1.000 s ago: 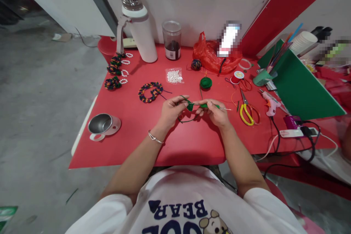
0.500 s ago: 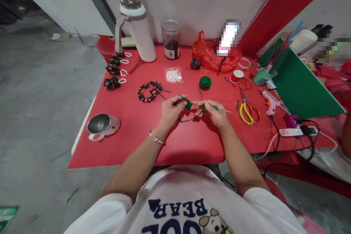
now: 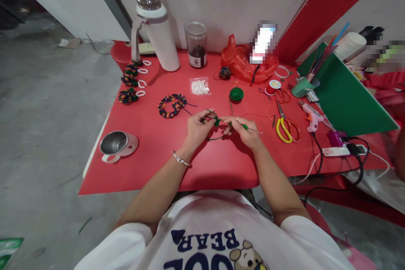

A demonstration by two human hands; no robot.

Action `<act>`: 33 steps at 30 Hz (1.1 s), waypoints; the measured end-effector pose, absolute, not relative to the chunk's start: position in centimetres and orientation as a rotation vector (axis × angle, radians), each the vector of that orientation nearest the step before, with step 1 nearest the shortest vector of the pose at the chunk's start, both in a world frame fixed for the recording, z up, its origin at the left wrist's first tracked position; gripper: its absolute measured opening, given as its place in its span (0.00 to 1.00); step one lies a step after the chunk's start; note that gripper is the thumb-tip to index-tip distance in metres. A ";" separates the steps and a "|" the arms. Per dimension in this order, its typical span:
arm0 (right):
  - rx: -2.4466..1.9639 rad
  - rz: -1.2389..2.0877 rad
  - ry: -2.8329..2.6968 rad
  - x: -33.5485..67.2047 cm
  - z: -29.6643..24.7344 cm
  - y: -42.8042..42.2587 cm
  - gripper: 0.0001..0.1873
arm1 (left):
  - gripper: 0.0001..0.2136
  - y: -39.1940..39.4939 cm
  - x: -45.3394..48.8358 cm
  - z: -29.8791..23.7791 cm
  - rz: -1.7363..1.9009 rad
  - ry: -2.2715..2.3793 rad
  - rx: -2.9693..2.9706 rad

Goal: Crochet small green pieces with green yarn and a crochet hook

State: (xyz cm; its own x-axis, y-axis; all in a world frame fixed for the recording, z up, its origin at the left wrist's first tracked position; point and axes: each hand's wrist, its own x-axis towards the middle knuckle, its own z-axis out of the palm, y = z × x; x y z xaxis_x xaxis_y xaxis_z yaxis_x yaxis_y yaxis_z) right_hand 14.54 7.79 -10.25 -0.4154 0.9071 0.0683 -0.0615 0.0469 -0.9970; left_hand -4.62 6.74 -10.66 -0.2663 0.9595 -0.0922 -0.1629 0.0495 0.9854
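Note:
My left hand pinches a small piece of green crochet work between thumb and fingers. A green-handled crochet hook is gripped in my right hand, its tip at the green piece and its thin back end pointing right. Green yarn runs from my hands to a green yarn ball just beyond them, and another strand loops below the fingers. To the left lies a multicoloured crocheted loop with loose dark ends. The exact stitch at the hook tip is too small to make out.
A steel-lined mug stands at the left, a tall white bottle behind. A bag of white beads lies mid-table. Yellow-handled scissors, a red thread spool and a pink glue gun with cables are at the right.
My right hand and the crochet hook have shifted slightly left, closer to the green crochet work. My left hand keeps its hold, nearly still.

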 end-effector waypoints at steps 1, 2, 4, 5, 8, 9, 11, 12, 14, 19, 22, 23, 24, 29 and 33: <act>-0.890 1.488 -1.516 14.5 -10.2 7.8 0.19 | 0.14 6.7 -4.6 -10.7 1.426 1.325 0.893; -0.887 1.481 -1.530 14.5 -10.2 7.7 0.18 | 0.14 6.7 -4.6 -10.8 1.430 1.330 0.890; -0.880 1.460 -1.557 14.5 -10.1 7.7 0.18 | 0.14 6.8 -4.5 -10.9 1.438 1.342 0.887; -0.877 1.448 -1.565 14.4 -10.1 7.7 0.18 | 0.14 6.8 -4.4 -10.9 1.441 1.348 0.888; -0.864 1.414 -1.575 14.3 -10.2 7.6 0.18 | 0.14 6.9 -4.4 -11.1 1.454 1.365 0.889; -0.861 1.404 -1.575 14.3 -10.3 7.6 0.18 | 0.14 6.9 -4.4 -11.2 1.458 1.368 0.890; -0.859 1.379 -1.578 14.2 -10.4 7.6 0.17 | 0.14 6.9 -4.4 -11.2 1.460 1.372 0.895; -0.861 1.367 -1.584 14.2 -10.5 7.6 0.17 | 0.13 6.9 -4.4 -11.2 1.456 1.374 0.898; -0.868 1.341 -1.598 14.1 -10.5 7.5 0.17 | 0.13 6.9 -4.4 -11.2 1.447 1.377 0.900; -0.864 1.322 -1.608 14.1 -10.6 7.5 0.17 | 0.12 6.9 -4.3 -10.9 1.440 1.357 0.853; -0.860 1.312 -1.617 14.1 -10.7 7.5 0.17 | 0.13 6.9 -4.3 -10.8 1.434 1.321 0.821; -0.858 1.310 -1.618 14.1 -10.7 7.6 0.16 | 0.13 6.9 -4.3 -10.8 1.436 1.312 0.816; -0.854 1.308 -1.619 14.1 -10.7 7.6 0.16 | 0.13 6.9 -4.3 -10.8 1.440 1.306 0.814; -0.860 1.296 -1.632 14.1 -10.9 7.6 0.16 | 0.14 6.9 -4.2 -11.0 1.453 1.321 0.845; -0.854 1.235 -1.664 13.9 -11.2 7.5 0.16 | 0.14 7.0 -4.2 -11.2 1.471 1.370 0.891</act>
